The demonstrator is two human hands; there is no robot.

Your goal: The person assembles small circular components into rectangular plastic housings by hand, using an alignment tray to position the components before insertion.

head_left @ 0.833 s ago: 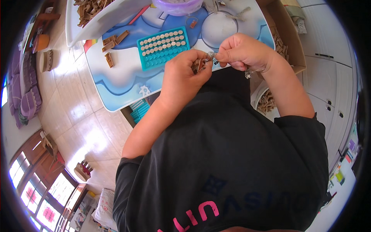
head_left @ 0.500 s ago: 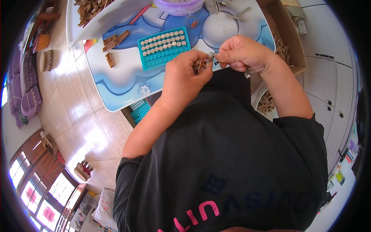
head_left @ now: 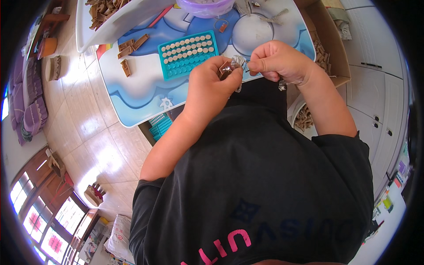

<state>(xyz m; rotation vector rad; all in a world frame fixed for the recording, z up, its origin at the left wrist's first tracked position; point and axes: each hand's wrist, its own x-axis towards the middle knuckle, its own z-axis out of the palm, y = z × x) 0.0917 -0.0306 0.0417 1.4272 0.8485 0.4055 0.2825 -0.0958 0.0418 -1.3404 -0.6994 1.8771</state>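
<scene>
Just past the table's near edge, my left hand (head_left: 208, 84) is closed around a small brown folded piece (head_left: 225, 70). A clear, silvery crinkled bundle (head_left: 238, 61) sticks out between its thumb and fingers. Close beside it on the right, my right hand (head_left: 277, 61) has thumb and forefinger pinched together, the other fingers curled. What lies in that pinch is too small to make out. Beyond my left hand lies a teal tray (head_left: 166, 70) of round wells, its far rows filled with pale discs (head_left: 187, 43).
Several loose brown pieces (head_left: 126, 67) lie left of the tray. A white bin (head_left: 106, 33) of brown pieces stands far left, a purple translucent bowl (head_left: 205, 8) at the back. On the right are a cardboard box (head_left: 338, 53) and a tub of brown pieces (head_left: 304, 118).
The silvery bundle at my left fingertips now shows larger and looser. The gap between my two hands' fingertips is slightly wider. The tray and the loose pieces stay put.
</scene>
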